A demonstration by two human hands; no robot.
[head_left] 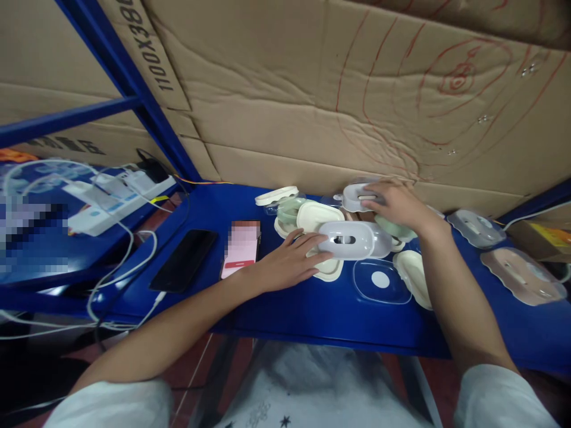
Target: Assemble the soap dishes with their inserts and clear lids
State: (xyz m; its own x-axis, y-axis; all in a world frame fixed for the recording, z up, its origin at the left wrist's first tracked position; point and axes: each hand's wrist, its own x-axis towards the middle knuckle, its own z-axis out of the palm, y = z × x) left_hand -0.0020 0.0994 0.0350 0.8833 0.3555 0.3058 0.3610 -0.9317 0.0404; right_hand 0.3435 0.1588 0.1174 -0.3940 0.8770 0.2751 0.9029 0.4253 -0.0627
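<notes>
Grey slotted plastic container (362, 242), mid-pile on the blue table (285, 321): we judge it light, stiff, slick; best held by its long sides. Our left hand (297, 261) touches its left end, clamping unclear; our right hand (395, 203) pinches a second grey container (351, 197). Cardboard (267, 89) reads "1100X38", then cuts off.

"1100X38…" printed on cardboard (285, 95), blurred characters (66, 145) farther left
</notes>
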